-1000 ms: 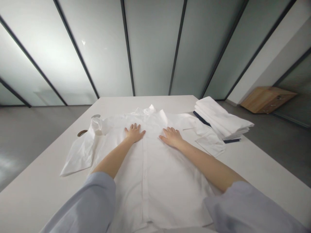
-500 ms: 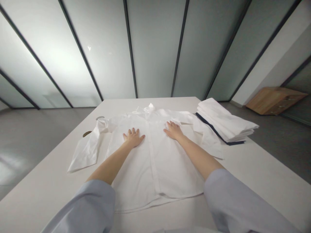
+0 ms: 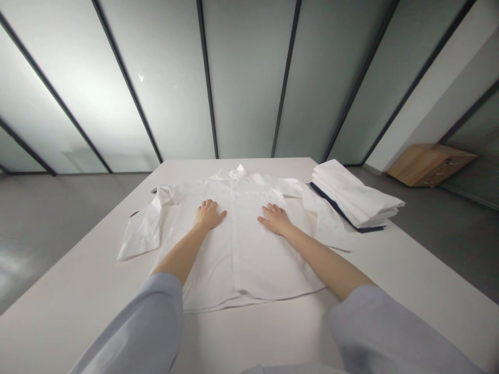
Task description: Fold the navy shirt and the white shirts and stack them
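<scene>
A white button-front shirt (image 3: 234,249) lies spread on the table, its collar at the far end and its hem toward me. My left hand (image 3: 209,214) rests flat on the shirt's left front panel, fingers spread. On the right front panel lies my right hand (image 3: 276,218), also flat with the fingers apart. Neither hand grips the cloth. The left sleeve (image 3: 142,231) bends out and back toward me, while the right sleeve (image 3: 331,221) stretches out to the right.
A stack of folded white cloth (image 3: 353,195) sits on a dark flat piece (image 3: 372,229) at the table's right edge. Frosted glass panels (image 3: 249,78) stand behind the white table (image 3: 97,296). On the floor at the right is a wooden cabinet (image 3: 429,163).
The shirt has shifted away from me, its hem now farther from the table's near side. My left hand moved slightly forward; my right hand sits slightly lower in view. Both stay flat on the shirt.
</scene>
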Demonstrator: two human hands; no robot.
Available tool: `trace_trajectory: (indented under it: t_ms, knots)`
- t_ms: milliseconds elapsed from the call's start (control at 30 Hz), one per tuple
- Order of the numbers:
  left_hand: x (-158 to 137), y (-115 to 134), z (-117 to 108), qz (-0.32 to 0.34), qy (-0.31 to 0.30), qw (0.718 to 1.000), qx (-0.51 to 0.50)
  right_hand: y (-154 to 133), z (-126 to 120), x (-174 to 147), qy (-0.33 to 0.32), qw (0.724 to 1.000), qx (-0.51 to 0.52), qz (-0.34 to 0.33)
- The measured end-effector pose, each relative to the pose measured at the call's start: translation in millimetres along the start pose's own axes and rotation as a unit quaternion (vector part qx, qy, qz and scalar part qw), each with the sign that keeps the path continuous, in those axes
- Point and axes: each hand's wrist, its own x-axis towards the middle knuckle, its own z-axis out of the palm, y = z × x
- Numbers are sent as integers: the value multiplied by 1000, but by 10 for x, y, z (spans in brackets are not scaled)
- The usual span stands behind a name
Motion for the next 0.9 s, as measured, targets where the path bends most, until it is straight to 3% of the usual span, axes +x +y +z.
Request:
trace_trajectory:
  t_ms: [467, 633, 900]
  knots:
    - [-379, 202, -99, -17, -9, 1000, 14, 39, 7, -51, 27, 999, 19, -17]
    - [-430, 130, -19, 16, -25, 999, -21, 50, 1, -61, 40, 999, 27, -24]
    - [-363, 13, 34, 11, -28, 997, -74, 117, 32, -58, 33, 998, 40, -23]
